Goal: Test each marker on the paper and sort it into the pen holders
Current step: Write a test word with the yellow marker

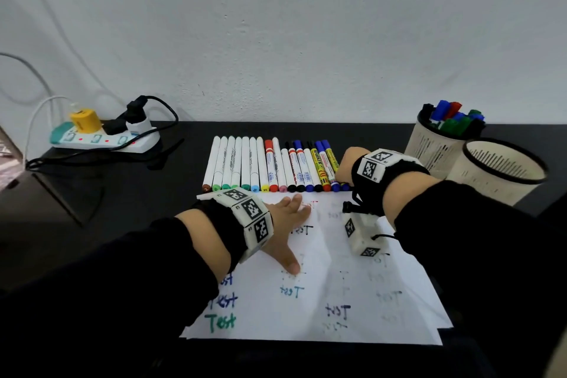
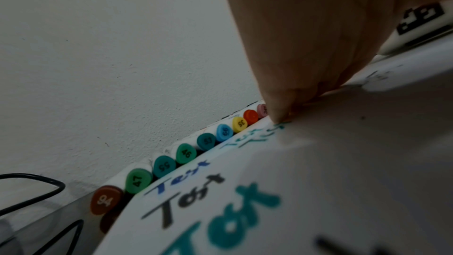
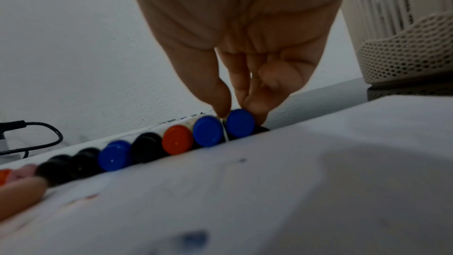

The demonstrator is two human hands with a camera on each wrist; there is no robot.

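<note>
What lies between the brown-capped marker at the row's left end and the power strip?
Nothing: in the head view only bare black table separates the brown-capped marker from the power strip.

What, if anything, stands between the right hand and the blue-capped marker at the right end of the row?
Nothing visible does. The right hand is already at the blue-capped marker, thumb and fingertips closing on either side of it. Its neighbour, another blue-capped marker, lies tight beside it, leaving the thumb little room. The left hand presses flat on the paper.
</note>
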